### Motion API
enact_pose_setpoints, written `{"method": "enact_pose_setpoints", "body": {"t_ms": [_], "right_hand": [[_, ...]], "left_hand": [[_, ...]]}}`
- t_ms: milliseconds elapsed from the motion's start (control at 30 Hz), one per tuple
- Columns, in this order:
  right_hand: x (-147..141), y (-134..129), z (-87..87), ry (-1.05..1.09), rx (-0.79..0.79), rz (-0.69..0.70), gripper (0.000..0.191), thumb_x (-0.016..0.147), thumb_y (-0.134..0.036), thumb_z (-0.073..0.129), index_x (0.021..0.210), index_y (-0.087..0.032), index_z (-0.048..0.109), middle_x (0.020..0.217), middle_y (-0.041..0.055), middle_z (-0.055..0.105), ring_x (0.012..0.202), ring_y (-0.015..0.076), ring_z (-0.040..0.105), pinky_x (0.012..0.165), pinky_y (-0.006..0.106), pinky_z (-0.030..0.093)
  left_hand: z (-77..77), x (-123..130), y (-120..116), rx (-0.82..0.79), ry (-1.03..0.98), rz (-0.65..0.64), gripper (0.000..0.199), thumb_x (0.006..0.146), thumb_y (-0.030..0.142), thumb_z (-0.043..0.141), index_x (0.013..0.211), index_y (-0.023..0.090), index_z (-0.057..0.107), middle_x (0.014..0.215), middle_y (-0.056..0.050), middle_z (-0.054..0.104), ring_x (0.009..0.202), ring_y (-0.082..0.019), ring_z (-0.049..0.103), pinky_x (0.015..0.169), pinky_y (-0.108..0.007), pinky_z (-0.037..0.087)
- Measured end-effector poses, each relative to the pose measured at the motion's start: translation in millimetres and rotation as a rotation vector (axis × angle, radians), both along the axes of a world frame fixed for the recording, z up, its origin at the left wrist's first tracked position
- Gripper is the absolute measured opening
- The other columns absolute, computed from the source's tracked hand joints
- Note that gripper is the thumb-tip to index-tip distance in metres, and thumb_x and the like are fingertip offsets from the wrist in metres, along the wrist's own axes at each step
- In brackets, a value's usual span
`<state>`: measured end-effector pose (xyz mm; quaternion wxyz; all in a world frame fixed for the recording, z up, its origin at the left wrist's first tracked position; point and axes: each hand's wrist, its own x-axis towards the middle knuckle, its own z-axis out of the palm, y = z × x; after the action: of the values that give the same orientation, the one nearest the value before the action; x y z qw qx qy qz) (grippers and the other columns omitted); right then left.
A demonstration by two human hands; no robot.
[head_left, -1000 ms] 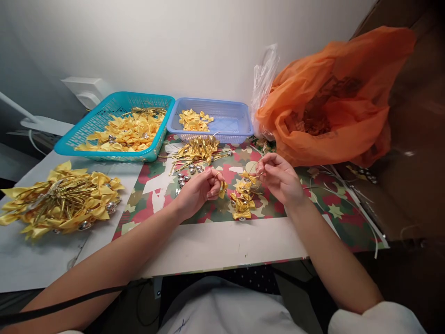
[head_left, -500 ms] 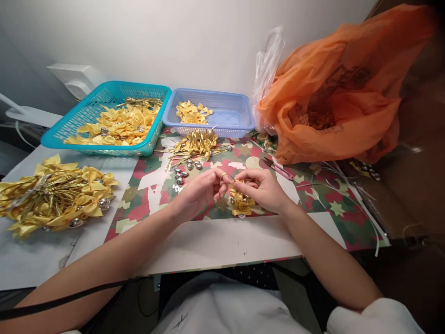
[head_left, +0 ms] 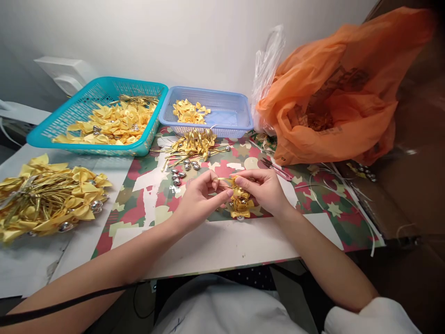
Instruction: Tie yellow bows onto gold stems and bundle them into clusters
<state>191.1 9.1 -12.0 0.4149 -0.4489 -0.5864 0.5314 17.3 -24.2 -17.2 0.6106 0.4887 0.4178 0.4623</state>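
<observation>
My right hand (head_left: 267,189) pinches a small cluster of gold ribbon bows (head_left: 240,206) by its top. The cluster hangs just above the table, a silver bell-like bead at its lower end. Gold cord (head_left: 224,179) runs left from it to my left hand (head_left: 199,199), whose bent fingers are closed on the cord with the thumb pointing at the bows. Beyond my left hand lie several silver beads (head_left: 178,176) and a pile of gold bows with cord stems (head_left: 196,143). Pink-handled snips (head_left: 278,169) rest past my right hand.
A teal basket (head_left: 41,137) of yellow bows and a blue basket (head_left: 239,127) stand at the back. A large bunch of bows (head_left: 52,199) lies at left. An orange plastic bag (head_left: 333,139) and loose white cords (head_left: 351,202) are at right.
My left hand has drawn slightly left, stretching the gold cord that was looped near its fingertips. My right hand keeps its pinch on the bow cluster. The view has shifted slightly.
</observation>
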Motion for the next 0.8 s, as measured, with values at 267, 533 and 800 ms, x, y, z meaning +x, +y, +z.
{"method": "enact_pose_setpoints", "body": {"t_ms": [267,533,800], "right_hand": [[-0.9,-2.7,-4.7,-0.050,0.032,-0.010,0.027,0.073,-0.046,0.075,0.081,-0.020,0.079,0.070,0.0036,0.070,0.062,0.0149,0.059,0.052,0.027,0.046],[-3.1,-4.2,-5.1,-0.025,0.051,0.029,0.026,0.076,-0.043,0.073,0.084,-0.020,0.079,0.074,0.0037,0.071,0.062,0.0140,0.059,0.055,0.027,0.047],[13.6,12.4,-2.0,-0.219,0.195,-0.029,0.029,0.087,-0.038,0.060,0.108,-0.021,0.071,0.072,0.0007,0.060,0.064,0.0132,0.054,0.058,0.026,0.045]], "left_hand": [[-1.7,0.7,-1.6,0.101,0.056,0.107,0.029,0.072,0.028,0.079,0.080,0.021,0.052,0.077,0.001,0.056,0.071,-0.013,0.057,0.052,-0.020,0.052],[-4.0,0.9,2.4,0.097,-0.029,-0.010,0.023,0.075,0.027,0.078,0.087,0.021,0.060,0.093,-0.002,0.061,0.082,-0.015,0.062,0.066,-0.024,0.057],[-6.0,0.1,5.1,-0.116,-0.131,0.035,0.028,0.069,0.032,0.082,0.082,0.020,0.060,0.083,0.001,0.060,0.074,-0.014,0.063,0.058,-0.027,0.062]]}}
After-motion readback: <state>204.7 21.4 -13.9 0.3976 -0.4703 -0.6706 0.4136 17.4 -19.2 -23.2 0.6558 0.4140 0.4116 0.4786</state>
